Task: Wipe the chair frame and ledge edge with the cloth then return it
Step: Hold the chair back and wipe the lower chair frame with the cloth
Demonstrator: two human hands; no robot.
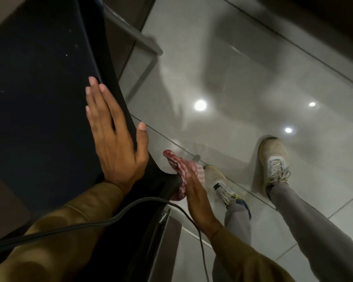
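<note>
**Cloth at work on the chair's frame**

A red-and-white checked cloth [180, 176] is bunched around the dark tube of the chair frame [167, 185] just below the middle of the picture, where the tube bends at a corner. The right hand [198, 198] presses it there with fingers straight and held together, laid flat over the fabric rather than pinching it; how the thumb sits cannot be seen.

Up and to the left, the left hand [115, 137] lies flat on the dark chair seat [35, 94], its four fingers close together and pointing toward the top of the frame, thumb spread apart and hooked over the seat's black edge, apparently to steady the chair.

A black cable [102, 221] loops across both olive sleeves in the lower part of the picture. At lower right, two pale sneakers [273, 159] stand on glossy grey floor tiles [243, 68] that mirror three ceiling lights. A grey metal bar [135, 35] runs across the upper centre.

The wiping of the frame appears to be the step in hand. The next move likely calls for sliding the cloth along the tube with firm contact kept, then shifting to the ledge edge, which cannot be picked out with certainty here. Returning the cloth is not yet done.
</note>
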